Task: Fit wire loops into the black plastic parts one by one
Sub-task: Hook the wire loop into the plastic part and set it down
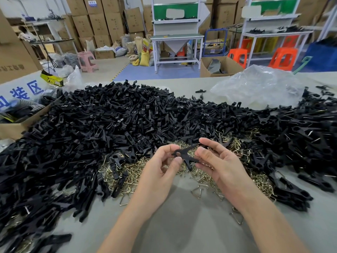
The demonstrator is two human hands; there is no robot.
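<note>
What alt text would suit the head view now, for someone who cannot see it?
The left hand and right hand hold one black plastic part between them above a grey table. Under and behind it lies a heap of brass-coloured wire loops, ringed by a big pile of black parts, with a clear plastic bag farther back.

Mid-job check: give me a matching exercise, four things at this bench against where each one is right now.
Things:
1. black plastic part
2. wire loops
3. clear plastic bag
4. pink stool

Places:
A. on the floor beyond the table, to the left
B. heaped on the table in the middle of the black pile
C. held between the left hand and the right hand
D. on the table, far right

Pairs: 1-C, 2-B, 3-D, 4-A
</note>
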